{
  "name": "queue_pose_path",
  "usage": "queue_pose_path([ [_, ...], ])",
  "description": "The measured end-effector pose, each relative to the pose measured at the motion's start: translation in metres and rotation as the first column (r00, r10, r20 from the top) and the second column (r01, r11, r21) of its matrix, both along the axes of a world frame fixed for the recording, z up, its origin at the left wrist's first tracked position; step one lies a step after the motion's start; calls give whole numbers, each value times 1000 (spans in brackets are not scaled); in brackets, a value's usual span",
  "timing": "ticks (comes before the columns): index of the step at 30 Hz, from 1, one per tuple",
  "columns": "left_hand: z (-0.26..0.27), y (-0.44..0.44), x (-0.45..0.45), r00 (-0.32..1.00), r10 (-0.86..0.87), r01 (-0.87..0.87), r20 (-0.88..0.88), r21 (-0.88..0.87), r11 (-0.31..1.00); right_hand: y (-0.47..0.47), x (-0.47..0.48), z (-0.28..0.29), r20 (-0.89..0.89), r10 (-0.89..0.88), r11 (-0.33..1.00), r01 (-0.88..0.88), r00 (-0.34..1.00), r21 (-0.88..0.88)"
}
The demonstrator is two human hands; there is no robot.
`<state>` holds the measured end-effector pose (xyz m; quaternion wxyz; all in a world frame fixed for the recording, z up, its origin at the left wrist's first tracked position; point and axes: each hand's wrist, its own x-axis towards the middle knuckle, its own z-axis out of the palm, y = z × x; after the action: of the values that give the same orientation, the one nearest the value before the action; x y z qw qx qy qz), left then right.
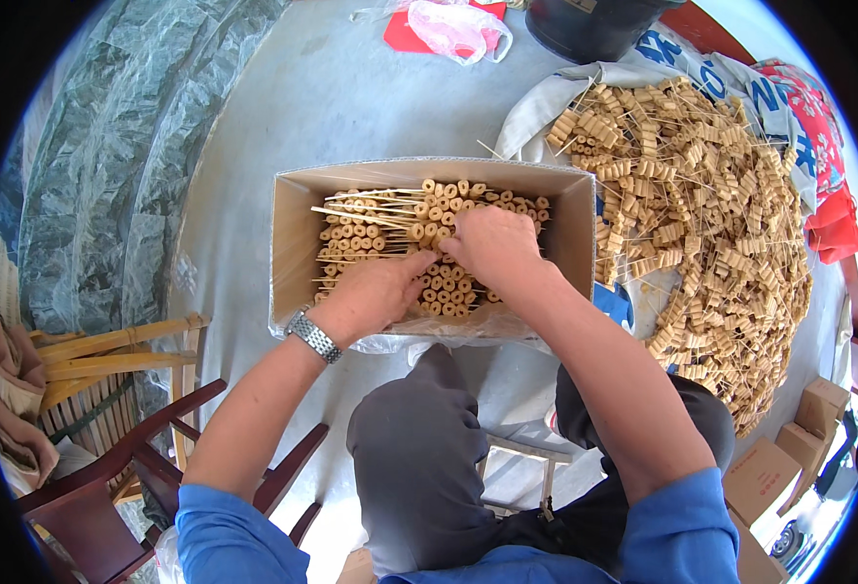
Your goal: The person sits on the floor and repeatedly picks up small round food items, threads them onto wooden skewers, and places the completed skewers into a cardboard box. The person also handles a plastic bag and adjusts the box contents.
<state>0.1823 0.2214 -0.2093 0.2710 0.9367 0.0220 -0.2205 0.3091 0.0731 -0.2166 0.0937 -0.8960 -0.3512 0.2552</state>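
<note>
In front of me stands an open cardboard box (429, 166), lined with clear plastic, holding rows of tan ring-shaped pieces on thin wooden skewers (447, 288). My right hand (498, 237) reaches into it from the right, fingers bent down onto the rings near the middle. From the lower left my left hand (381, 288), with a metal watch on the wrist, touches the skewered pieces beside it. The fingertips of both hands are close together. Whether either hand grips a skewer is hidden by the fingers.
A large heap of skewered pieces (692, 219) lies on white sacking to the right. Behind it stands a black bucket (593, 25). A pink plastic bag (458, 29) lies at the top. Wooden chairs (101, 504) are at the lower left, cardboard boxes (761, 478) at the lower right.
</note>
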Motion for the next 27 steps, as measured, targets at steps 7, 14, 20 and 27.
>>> queue_pose_path([
  [7,-14,2,1,994,-92,91,51,8,996,6,1,-4,43,31,999,-32,999,13],
  [14,1,0,7,988,-96,100,-122,31,994,13,-23,-6,227,228,973,-212,947,-91],
  [20,0,0,5,991,-90,93,-97,21,995,10,-14,-20,113,147,989,-143,983,-40],
  [27,3,3,2,1000,0,0,6,-22,1000,-19,25,9,6,-104,987,103,995,128],
])
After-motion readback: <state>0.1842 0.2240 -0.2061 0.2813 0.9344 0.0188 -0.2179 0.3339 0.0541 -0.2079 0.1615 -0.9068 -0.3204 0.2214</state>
